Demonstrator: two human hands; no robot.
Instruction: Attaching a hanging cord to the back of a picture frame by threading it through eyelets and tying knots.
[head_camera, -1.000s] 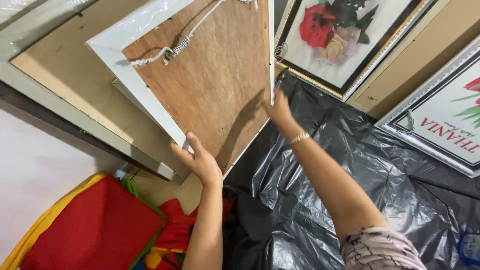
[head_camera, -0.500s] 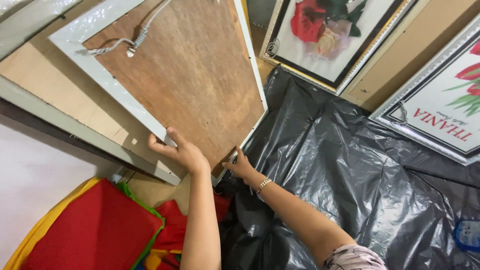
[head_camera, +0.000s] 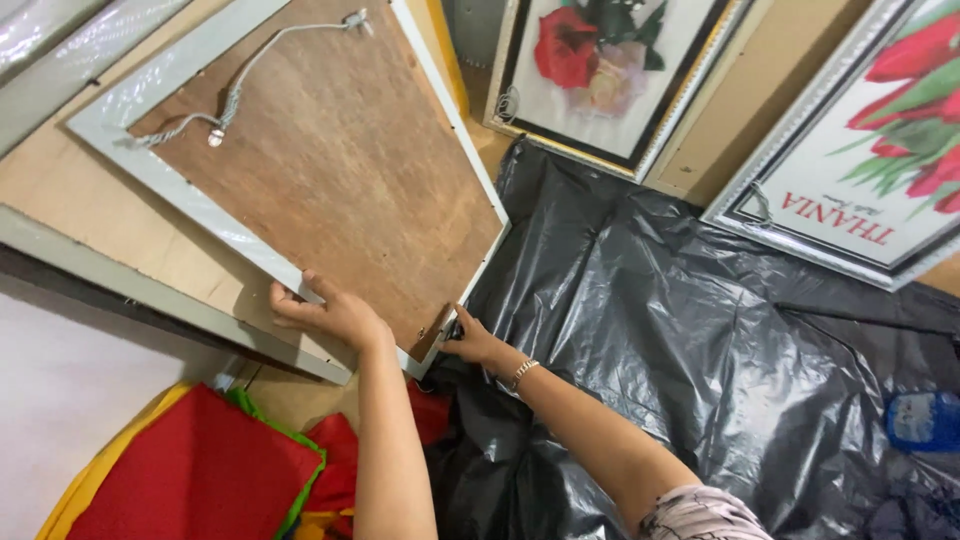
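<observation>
Head view: both hands (head_camera: 330, 312) on white-edged plywood-backed frame (head_camera: 340, 160).

Black plastic sheet (head_camera: 700, 330) over floor, framed flower pictures (head_camera: 600, 70) leaning, red cloth (head_camera: 190, 480)

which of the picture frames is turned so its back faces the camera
The white-edged frame that both hands grip: its brown backing board and hanging wire show. The rose picture and the tulip picture show their fronts.

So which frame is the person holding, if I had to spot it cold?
Start at the black plastic sheet on the floor; the frame sits at its left edge, gripped by both hands. Unlike the flower pictures nearby, it shows a bare brown wooden back with a hanging cord.
</observation>
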